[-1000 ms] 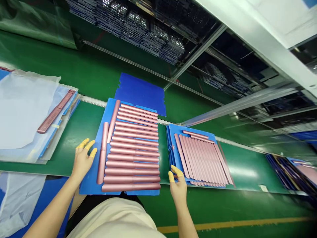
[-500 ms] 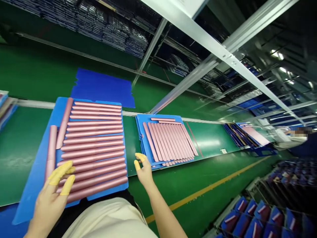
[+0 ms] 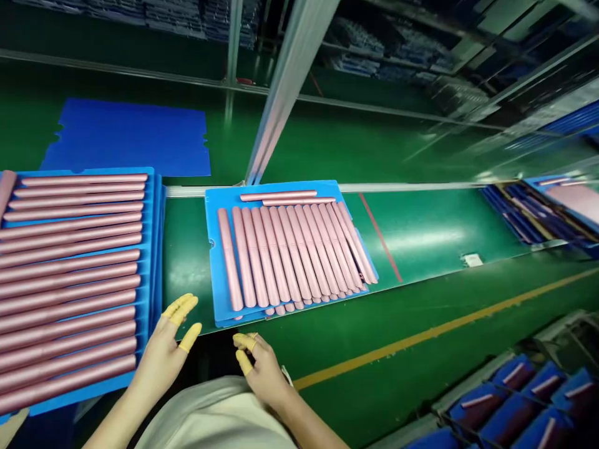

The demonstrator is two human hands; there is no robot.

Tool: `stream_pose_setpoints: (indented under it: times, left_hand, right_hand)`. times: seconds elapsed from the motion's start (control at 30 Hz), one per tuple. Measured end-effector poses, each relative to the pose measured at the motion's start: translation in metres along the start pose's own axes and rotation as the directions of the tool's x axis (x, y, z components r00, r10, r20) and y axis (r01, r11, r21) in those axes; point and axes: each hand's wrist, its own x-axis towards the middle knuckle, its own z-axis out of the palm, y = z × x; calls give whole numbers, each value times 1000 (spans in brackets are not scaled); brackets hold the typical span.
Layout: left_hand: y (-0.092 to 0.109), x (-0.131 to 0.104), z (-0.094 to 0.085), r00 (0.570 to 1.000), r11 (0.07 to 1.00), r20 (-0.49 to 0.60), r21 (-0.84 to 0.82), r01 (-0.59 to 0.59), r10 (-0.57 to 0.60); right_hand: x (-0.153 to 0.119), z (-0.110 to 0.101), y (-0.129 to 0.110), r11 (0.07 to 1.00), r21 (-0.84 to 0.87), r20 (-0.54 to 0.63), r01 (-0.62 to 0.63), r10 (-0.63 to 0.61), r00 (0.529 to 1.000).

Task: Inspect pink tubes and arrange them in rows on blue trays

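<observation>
My left hand [image 3: 165, 349] holds nothing; its thumb and fingers are spread, with yellow covers on the fingertips. It hovers beside the right edge of the left blue sheet stack [image 3: 154, 249], which bears a row of pink metallic tubes [image 3: 70, 290] lying crosswise. My right hand [image 3: 266, 369], also in yellow finger covers, has bent fingers apart from the thumb and nothing between them. It is just below the near edge of a second blue sheet stack [image 3: 213, 231]. Pink tubes [image 3: 287, 255] lie lengthwise there, with two across the back.
The green bench [image 3: 421, 218] runs off to the right, crossed by a red line [image 3: 380, 237]. A metal post [image 3: 285, 93] rises behind it. A dark blue sheet [image 3: 135, 137] lies farther back. More stacked sheets [image 3: 515, 215] stand far right; racks with blue pieces [image 3: 519, 399] are at lower right.
The view has swung right and nearer the second stack. My left hand has come away from the left stack's tubes. My right hand is now below the second stack, nearer my body.
</observation>
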Motion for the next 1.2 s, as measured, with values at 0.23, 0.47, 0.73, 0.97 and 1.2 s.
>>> stream_pose_setpoints:
  times: [0.23, 0.47, 0.73, 0.97, 1.2]
  left_hand:
    - [21, 55, 41, 996, 960, 22, 267, -85, 83]
    - [33, 93, 66, 991, 904, 101, 411, -119, 85]
    - [39, 101, 71, 970, 816, 136, 524, -245, 203]
    - [63, 113, 91, 940, 741, 243, 581, -338, 239]
    - [62, 110, 92, 945, 733, 214, 597, -328, 248]
  right_hand:
    - [4, -24, 43, 984, 155, -101, -91, 107, 989]
    - [-4, -20, 72, 958, 239, -118, -161, 193, 974]
    - [2, -19, 79, 941, 271, -180, -200, 254, 950]
    - [0, -12, 85, 944, 265, -186, -198, 252, 950]
    - [3, -15, 94, 926, 299, -184, -232, 295, 938]
